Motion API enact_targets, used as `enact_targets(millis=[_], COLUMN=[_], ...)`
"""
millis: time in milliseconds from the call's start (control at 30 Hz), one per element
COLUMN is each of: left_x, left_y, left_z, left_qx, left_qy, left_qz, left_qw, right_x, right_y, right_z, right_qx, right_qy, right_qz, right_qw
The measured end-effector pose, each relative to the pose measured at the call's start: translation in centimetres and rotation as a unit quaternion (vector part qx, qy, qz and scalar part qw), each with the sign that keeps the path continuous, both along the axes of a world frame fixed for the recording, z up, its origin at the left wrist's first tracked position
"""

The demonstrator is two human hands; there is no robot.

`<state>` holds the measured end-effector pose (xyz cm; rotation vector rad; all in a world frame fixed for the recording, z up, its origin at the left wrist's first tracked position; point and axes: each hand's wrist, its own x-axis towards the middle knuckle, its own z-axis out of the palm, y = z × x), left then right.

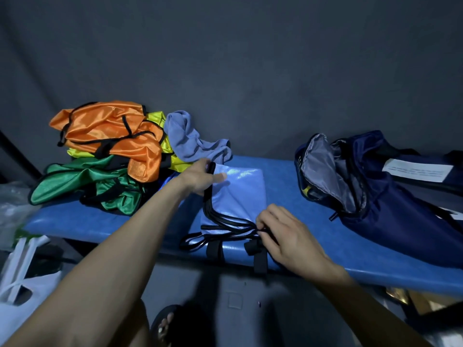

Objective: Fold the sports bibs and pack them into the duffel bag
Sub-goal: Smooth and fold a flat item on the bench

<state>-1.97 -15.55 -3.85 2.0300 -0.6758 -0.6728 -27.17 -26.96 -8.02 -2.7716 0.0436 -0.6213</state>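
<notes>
A light blue bib (240,194) with black trim lies partly folded on the blue bench (105,222). My left hand (200,177) grips its far left edge at the black trim. My right hand (285,236) pinches the black trim at its near right corner. A navy duffel bag (380,194) lies open at the right, its grey lining showing. A heap of bibs sits at the left: orange (110,134) on top, yellow (175,156) under it, green (82,181) at the front.
A grey-blue cloth (190,139) lies behind the light blue bib. A white label (418,172) rests on the duffel bag's far side. White plastic bags (20,279) sit on the floor at the lower left. A dark wall stands close behind the bench.
</notes>
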Motion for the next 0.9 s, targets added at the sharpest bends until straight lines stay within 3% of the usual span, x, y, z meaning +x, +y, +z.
enact_targets(millis=[100, 233, 333, 433, 533, 667, 767, 900], left_x=[-0.5, -0.5, -1.0, -2.3, -4.4, -6.3, -6.5, -6.5], left_y=[0.9, 1.1, 1.9, 2.8, 3.5, 3.5, 3.6, 4.2], left_z=[0.1, -1.3, -0.8, -0.2, 0.3, -0.1, -0.2, -0.2], left_qx=[0.061, 0.018, 0.058, 0.001, -0.075, -0.042, -0.004, 0.009], left_qy=[0.016, -0.027, -0.159, -0.292, -0.249, -0.197, -0.199, -0.248], left_qz=[-0.028, 0.007, -0.021, -0.081, -0.187, -0.269, -0.307, -0.351], left_qw=[0.998, 0.999, 0.985, 0.953, 0.947, 0.942, 0.931, 0.903], right_x=[0.3, 0.3, -0.2, -1.2, -2.2, -2.4, -2.0, -2.5], right_y=[0.2, 0.5, 0.5, 0.8, 1.5, 2.8, 2.7, 2.0], right_z=[0.0, 0.2, 0.5, 1.2, 1.4, 0.2, -0.5, -1.0], right_qx=[0.059, 0.142, 0.128, 0.0, -0.106, -0.15, -0.14, -0.044], right_qy=[0.008, -0.011, 0.033, 0.101, 0.141, 0.144, 0.078, -0.009], right_qz=[0.004, -0.041, -0.065, -0.034, 0.001, -0.007, 0.007, 0.04], right_qw=[0.998, 0.989, 0.989, 0.994, 0.984, 0.978, 0.987, 0.998])
